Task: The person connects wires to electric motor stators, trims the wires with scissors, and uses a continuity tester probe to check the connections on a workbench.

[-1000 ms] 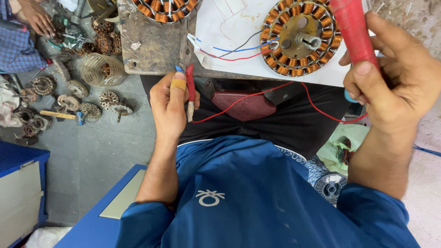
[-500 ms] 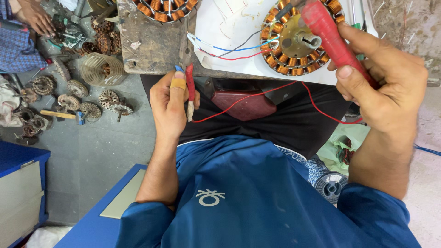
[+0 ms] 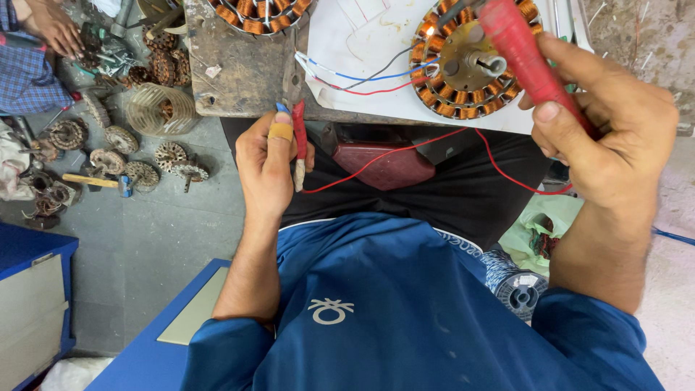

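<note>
My left hand grips a thin red test probe upright, its tip beside a blue lead at the edge of the wooden bench. A red wire runs from it across my lap. My right hand holds a thick red-handled tool slanted down onto a copper-wound motor stator that lies on a white sheet. Where the tool's tip meets the stator is hidden. Blue, red and black leads trail from the stator toward the left.
A second stator sits at the bench's top edge. Several coils, rotors and a hammer litter the grey floor on the left, where another person's hand works. A dark red box rests on my lap. Blue furniture stands at lower left.
My right hand has swung the red-handled tool from upright down and leftward, so that it now slants over the stator. The left hand with the probe has stayed still.
</note>
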